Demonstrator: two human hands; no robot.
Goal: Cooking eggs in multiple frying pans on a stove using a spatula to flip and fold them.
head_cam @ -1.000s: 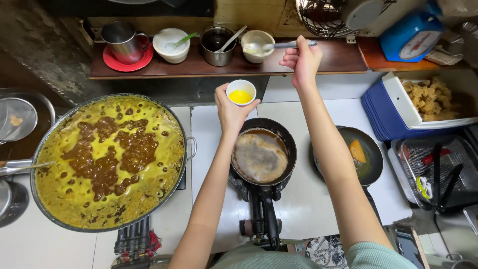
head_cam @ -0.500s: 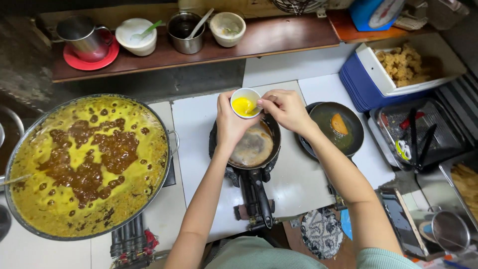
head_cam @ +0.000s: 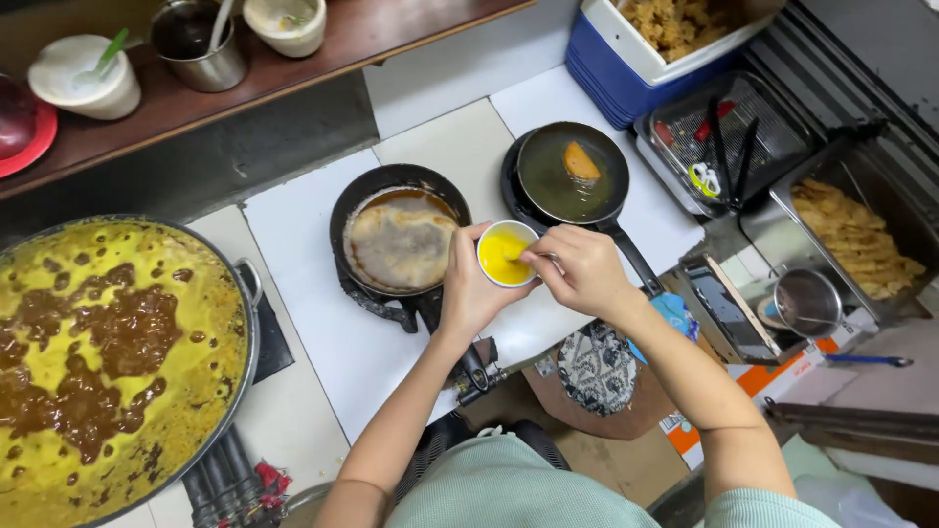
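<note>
My left hand (head_cam: pixel 468 288) holds a small white cup (head_cam: pixel 506 254) of yellow liquid just in front of a black frying pan (head_cam: pixel 399 239) with a thin browned flatbread in it. My right hand (head_cam: pixel 583 271) pinches a slim utensil whose tip dips into the cup; the utensil is mostly hidden by my fingers. A second black pan (head_cam: pixel 572 176) to the right holds oil and one orange-brown piece.
A huge round pan of yellow-brown curry (head_cam: pixel 103 357) fills the left. A wooden shelf (head_cam: pixel 293 68) at the back carries cups and a metal pot. A blue box (head_cam: pixel 650 59) of fried pieces, a metal tray with tongs (head_cam: pixel 719 147) and a tray of fried food (head_cam: pixel 861 240) stand right.
Both hands drew back from above the flatbread pan toward me with the cup. The right hand, earlier at the back shelf, now works in the cup. The view shifted right.
</note>
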